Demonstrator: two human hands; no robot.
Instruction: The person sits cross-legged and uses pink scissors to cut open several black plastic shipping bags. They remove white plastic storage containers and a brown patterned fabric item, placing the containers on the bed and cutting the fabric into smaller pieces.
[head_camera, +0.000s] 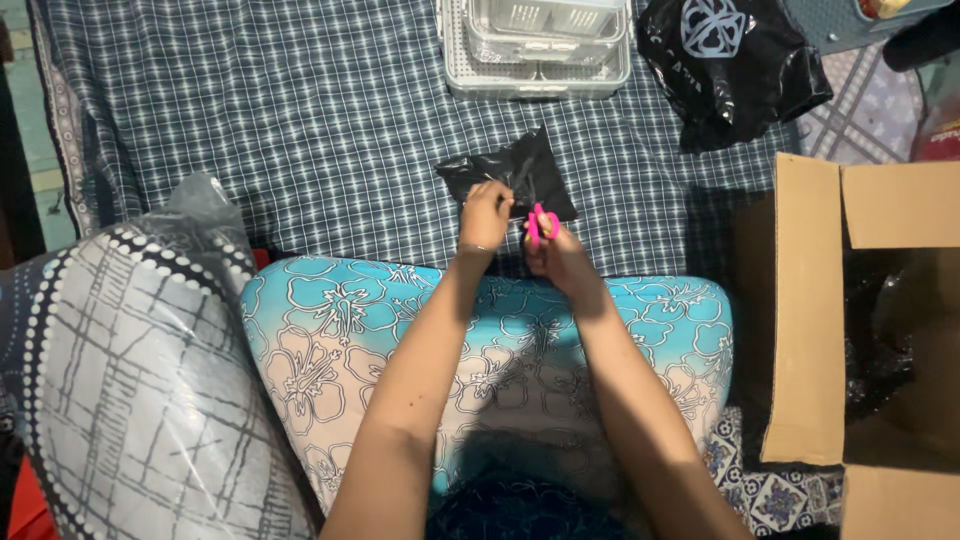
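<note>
A small black plastic packet (520, 170) lies on the checked cloth just past a blue flowered cushion (320, 340). My left hand (485, 213) pinches the packet's near edge. My right hand (556, 252) grips pink-handled scissors (541, 224) right beside that edge; the blades are hidden against the dark plastic. Both forearms stretch out over the cushion.
A clear plastic basket (538, 45) sits at the far edge of the checked cloth (300, 120). A black plastic bag (730, 65) lies to the upper right. An open cardboard box (860, 320) stands at right. A plastic-wrapped patterned cushion (130, 370) lies at left.
</note>
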